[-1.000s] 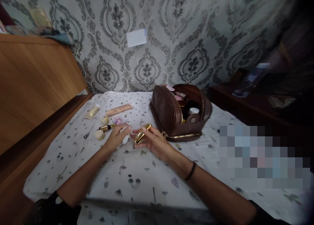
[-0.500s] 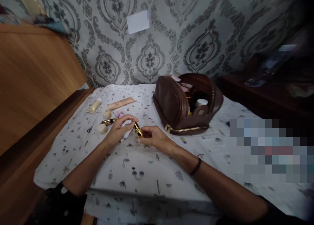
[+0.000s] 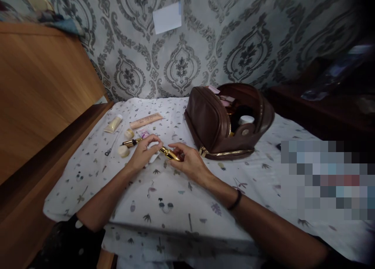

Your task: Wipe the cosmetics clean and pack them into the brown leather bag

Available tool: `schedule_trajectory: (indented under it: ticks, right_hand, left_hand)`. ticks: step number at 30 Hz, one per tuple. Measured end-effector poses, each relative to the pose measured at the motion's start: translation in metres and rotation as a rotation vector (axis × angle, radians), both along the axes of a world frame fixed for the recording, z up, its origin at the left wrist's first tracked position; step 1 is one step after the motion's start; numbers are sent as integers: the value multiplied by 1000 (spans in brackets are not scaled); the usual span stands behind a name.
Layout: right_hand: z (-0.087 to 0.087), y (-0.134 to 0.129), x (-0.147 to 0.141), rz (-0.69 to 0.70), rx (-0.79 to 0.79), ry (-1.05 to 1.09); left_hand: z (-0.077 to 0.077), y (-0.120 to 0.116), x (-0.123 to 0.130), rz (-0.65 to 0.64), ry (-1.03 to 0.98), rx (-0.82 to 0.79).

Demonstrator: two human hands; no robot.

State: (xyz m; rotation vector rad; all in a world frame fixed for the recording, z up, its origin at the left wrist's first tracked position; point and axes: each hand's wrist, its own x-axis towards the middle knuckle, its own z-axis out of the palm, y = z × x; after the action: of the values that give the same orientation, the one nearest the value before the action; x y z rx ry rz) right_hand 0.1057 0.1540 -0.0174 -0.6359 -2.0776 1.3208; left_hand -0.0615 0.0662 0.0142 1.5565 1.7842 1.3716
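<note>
Between my two hands is a shiny gold lipstick tube (image 3: 170, 155), tilted down to the right. My left hand (image 3: 144, 152) pinches its upper end and also has a white tissue (image 3: 154, 158) bunched under the fingers. The fingers of my right hand (image 3: 187, 161) close round the tube's lower end. Just beyond my left hand lie a black-and-gold cosmetic tube (image 3: 131, 142), a small round cream jar (image 3: 123, 151) and a second little jar (image 3: 129, 133). A small purple-and-white packet (image 3: 143, 133) is partly behind the fingers.
An open brown leather makeup bag (image 3: 209, 114) with items inside stands right of my hands. A peach squeeze tube (image 3: 146, 121) and a pale yellow tube (image 3: 113, 123) lie at the back left on the patterned sheet (image 3: 129, 237). A wooden panel (image 3: 43, 73) borders the left side.
The gold tube has swung to a flatter slant and shows more of its length. My right hand has shifted slightly right with it. The camera view has moved a little.
</note>
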Motion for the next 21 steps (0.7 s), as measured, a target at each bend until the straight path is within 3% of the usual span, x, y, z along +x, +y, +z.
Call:
schedule_trajectory:
  ticks: [8,16,21]
  right_hand:
    - [2,1,-1,277,-517,153]
    - [9,-4,2,355,-828,201]
    - [6,-3,0,348,-878,288]
  left_hand:
    - [-1,-3,-2,-118,-199,6]
    - [-4,-3,-5,-157,-230,26]
    - [-10,1,-2,-3,-377,37]
